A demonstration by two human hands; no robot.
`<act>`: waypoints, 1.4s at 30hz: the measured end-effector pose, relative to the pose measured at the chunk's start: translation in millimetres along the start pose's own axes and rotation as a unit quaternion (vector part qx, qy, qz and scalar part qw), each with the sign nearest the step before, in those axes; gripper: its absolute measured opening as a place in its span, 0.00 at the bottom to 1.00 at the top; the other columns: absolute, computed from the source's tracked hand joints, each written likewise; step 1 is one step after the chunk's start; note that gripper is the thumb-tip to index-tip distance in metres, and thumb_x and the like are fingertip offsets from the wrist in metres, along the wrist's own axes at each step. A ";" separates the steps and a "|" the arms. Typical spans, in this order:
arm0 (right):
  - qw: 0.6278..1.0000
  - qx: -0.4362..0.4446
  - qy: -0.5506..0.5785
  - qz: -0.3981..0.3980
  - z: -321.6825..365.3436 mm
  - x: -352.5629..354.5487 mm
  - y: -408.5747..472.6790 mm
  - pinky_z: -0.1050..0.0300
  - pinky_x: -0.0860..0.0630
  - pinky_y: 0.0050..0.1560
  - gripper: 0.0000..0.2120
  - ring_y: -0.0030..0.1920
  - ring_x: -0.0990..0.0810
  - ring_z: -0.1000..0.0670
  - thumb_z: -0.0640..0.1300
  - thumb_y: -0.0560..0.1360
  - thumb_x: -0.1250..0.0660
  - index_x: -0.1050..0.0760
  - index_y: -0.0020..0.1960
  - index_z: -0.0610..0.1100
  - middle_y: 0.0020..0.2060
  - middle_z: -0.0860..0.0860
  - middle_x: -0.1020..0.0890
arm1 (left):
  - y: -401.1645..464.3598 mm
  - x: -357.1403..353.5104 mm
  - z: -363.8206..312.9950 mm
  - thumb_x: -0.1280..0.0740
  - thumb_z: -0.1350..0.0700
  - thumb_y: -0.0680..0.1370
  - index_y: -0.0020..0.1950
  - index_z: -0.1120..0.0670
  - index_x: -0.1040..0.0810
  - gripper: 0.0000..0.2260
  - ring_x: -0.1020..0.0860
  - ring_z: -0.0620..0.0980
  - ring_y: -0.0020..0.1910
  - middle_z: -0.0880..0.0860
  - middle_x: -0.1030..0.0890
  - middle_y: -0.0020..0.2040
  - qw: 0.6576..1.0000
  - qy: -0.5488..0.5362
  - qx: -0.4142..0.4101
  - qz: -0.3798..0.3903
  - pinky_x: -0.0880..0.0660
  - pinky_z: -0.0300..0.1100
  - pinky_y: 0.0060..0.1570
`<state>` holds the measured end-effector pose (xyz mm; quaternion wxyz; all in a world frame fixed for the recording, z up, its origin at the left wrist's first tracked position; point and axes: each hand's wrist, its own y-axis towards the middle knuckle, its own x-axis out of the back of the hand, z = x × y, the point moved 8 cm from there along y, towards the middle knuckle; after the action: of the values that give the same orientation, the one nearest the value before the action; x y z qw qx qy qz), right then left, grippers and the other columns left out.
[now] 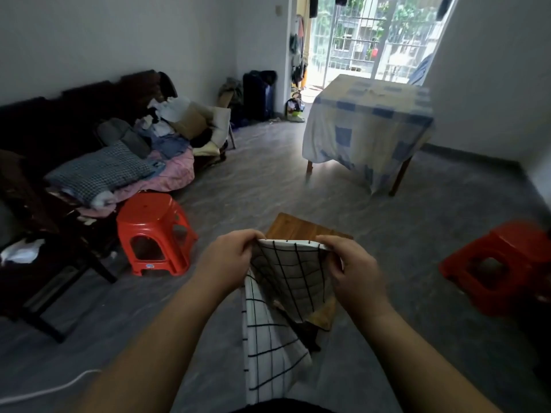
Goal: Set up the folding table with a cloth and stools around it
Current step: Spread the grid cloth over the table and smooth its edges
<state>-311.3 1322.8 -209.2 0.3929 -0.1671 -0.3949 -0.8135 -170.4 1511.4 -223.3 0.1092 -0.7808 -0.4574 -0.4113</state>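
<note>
Holding the cloth by its top hem, the left hand and right hand each pinch an upper corner, fingers curled over the edge, so the checked fabric hangs down toward six o'clock. Its long axis runs vertically; the hem runs nine to three between the hands. Directly beneath and just beyond, at twelve o'clock, sits the wooden desk, partly hidden by the fabric. Both hands look equally near it. Spreading likely means lifting the hem forward over the far edge. One red stool stands at ten o'clock, another stool at three.
</note>
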 end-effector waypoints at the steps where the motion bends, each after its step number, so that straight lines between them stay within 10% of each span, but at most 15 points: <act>1: 1.000 -0.002 -0.009 0.007 -6.7 -6.1 14.1 0.57 0.24 0.57 0.15 0.54 0.20 0.54 0.33 0.74 0.31 0.18 0.57 0.46 0.53 0.53 0.16 | 9.4 0.7 4.4 0.36 0.60 0.76 0.53 0.47 0.17 0.12 0.20 0.48 0.54 0.46 0.16 0.52 1.000 0.000 0.002 -0.002 0.24 0.46 0.54; 11: 0.998 -0.035 -0.058 -0.003 -53.3 -77.6 136.0 0.54 0.23 0.57 0.13 0.55 0.19 0.50 0.36 0.72 0.31 0.17 0.54 0.47 0.52 0.51 0.15 | 114.6 5.5 69.8 0.39 0.50 0.74 0.56 0.40 0.22 0.13 0.19 0.43 0.48 0.41 0.17 0.50 1.000 0.004 0.000 -0.004 0.21 0.48 0.50; 24: 0.986 -0.106 0.039 -0.119 -29.1 -178.4 224.7 0.55 0.24 0.60 0.18 0.56 0.20 0.61 0.41 0.70 0.37 0.17 0.56 0.50 0.52 0.61 0.17 | 242.3 -19.7 111.2 0.26 0.46 0.72 0.64 0.38 0.30 0.23 0.26 0.32 0.59 0.36 0.24 0.59 0.956 -0.131 -0.048 0.258 0.29 0.38 0.62; 33: 0.981 -0.092 0.128 -0.114 -42.4 -157.4 234.0 0.55 0.28 0.67 0.26 0.66 0.25 0.53 0.25 0.71 0.36 0.25 0.63 0.48 0.63 0.50 0.23 | 280.3 -32.6 67.6 0.39 0.59 0.75 0.60 0.46 0.24 0.16 0.23 0.57 0.56 0.53 0.19 0.57 0.981 0.003 -0.103 0.163 0.26 0.49 0.48; 38: 0.890 -0.339 0.301 -0.055 -85.5 -147.9 216.9 0.51 0.18 0.47 0.03 0.48 0.17 0.49 0.43 0.80 0.35 0.24 0.52 0.46 0.50 0.45 0.18 | 294.4 -36.2 51.2 0.40 0.58 0.75 0.55 0.49 0.26 0.10 0.23 0.63 0.52 0.56 0.18 0.51 0.990 0.033 -0.097 0.094 0.34 0.47 0.39; 42: 0.835 -0.400 0.378 -0.001 -87.5 -145.3 228.3 0.54 0.21 0.39 0.16 0.42 0.18 0.51 0.55 0.81 0.39 0.22 0.53 0.44 0.43 0.47 0.18 | 303.0 -40.7 26.5 0.39 0.58 0.75 0.55 0.51 0.26 0.10 0.22 0.64 0.50 0.58 0.18 0.50 0.989 0.049 -0.118 0.070 0.30 0.50 0.39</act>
<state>-39.6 1242.2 -232.5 0.4092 0.0113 0.1441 -0.9009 77.7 1331.4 -208.1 0.0676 -0.7973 -0.3439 -0.4914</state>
